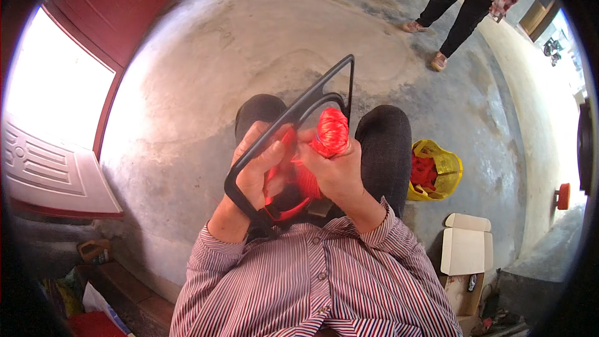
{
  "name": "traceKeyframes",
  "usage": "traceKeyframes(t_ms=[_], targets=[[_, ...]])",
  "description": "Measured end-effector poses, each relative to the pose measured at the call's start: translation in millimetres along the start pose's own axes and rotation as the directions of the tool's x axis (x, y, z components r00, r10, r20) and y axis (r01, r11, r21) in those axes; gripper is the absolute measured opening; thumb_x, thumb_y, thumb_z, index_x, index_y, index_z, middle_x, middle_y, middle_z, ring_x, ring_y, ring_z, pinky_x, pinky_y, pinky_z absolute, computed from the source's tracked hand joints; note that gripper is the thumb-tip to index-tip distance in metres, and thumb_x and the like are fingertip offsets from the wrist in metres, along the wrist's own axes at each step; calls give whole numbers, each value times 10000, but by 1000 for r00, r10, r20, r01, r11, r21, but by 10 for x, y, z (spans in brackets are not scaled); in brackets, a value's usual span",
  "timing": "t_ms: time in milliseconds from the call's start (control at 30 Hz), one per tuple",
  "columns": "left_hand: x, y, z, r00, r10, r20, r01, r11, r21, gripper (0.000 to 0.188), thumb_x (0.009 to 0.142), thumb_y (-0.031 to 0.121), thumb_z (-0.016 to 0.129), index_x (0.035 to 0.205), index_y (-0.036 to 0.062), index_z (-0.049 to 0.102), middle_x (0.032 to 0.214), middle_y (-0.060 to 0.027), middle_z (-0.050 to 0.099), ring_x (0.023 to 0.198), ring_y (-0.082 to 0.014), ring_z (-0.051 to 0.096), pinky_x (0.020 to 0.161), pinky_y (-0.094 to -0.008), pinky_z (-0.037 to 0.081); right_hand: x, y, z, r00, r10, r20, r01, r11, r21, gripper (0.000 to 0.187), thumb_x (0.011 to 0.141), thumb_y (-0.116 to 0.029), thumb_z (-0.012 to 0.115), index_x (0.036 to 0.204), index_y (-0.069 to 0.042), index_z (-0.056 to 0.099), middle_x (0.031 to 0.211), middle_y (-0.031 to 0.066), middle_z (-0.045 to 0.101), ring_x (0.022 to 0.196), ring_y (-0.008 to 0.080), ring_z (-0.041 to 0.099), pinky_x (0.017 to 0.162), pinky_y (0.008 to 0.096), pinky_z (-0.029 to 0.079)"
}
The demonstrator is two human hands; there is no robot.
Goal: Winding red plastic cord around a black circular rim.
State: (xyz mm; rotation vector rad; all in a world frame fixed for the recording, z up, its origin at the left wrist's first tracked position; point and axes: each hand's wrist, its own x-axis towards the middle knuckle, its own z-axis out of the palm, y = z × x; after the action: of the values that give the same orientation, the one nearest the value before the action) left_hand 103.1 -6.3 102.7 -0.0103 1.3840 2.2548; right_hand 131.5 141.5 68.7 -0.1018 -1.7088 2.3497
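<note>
A black frame (290, 115) with rounded corners slants across my lap, its narrow end pointing up and away from me. Red cord (306, 182) is wound around its lower part between my hands. My right hand (337, 171) is closed around a bundle of shiny red cord (332, 132), which stands up out of the fist. On the other side, my left hand (254, 165) lies behind the frame's long bar, its fingers bent around red strands at the wrapped part. Motion smears some of those fingers, and the bar covers part of the hand.
A yellow bag (446, 178) holding red material stands on the floor by my right knee. An open cardboard box (465, 253) lies nearer, at the right. Another person (462, 6) stands at the far right. A white door panel (56, 168) is at the left.
</note>
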Motion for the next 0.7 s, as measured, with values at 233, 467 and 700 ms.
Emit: traceKeyframes(t_ms=[233, 467, 700], targets=[[-10, -35, -112, 997, -6, 73, 10, 999, -48, 357, 908, 228, 600, 1227, 72, 565, 735, -84, 548, 392, -89, 364, 342, -220, 264, 159, -111, -278, 991, 132, 26, -134, 987, 90, 217, 818, -58, 667, 1017, 11, 615, 848, 29, 634, 760, 111, 622, 707, 257, 521], [53, 36, -205, 981, -45, 188, 62, 995, -84, 414, 927, 274, 557, 1291, 80, 525, 739, -56, 542, 407, -85, 364, 357, -215, 274, 15, -429, -431, 938, 180, 295, -293, 867, 403, 582, 805, -30, 613, 1337, 16, 383, 1095, 95, 589, 1049, 202, 573, 958, 365, 433], [-24, -157, 121, 999, 37, 10, -32, 949, -315, 589, 952, 486, 429, 1298, 13, 488, 977, -97, 611, 721, -140, 563, 609, -239, 466, -82, -697, -120, 941, -110, 319, 254, 854, -454, 419, 769, -43, 703, 1122, 21, 486, 849, 84, 670, 769, 109, 630, 698, 257, 502]])
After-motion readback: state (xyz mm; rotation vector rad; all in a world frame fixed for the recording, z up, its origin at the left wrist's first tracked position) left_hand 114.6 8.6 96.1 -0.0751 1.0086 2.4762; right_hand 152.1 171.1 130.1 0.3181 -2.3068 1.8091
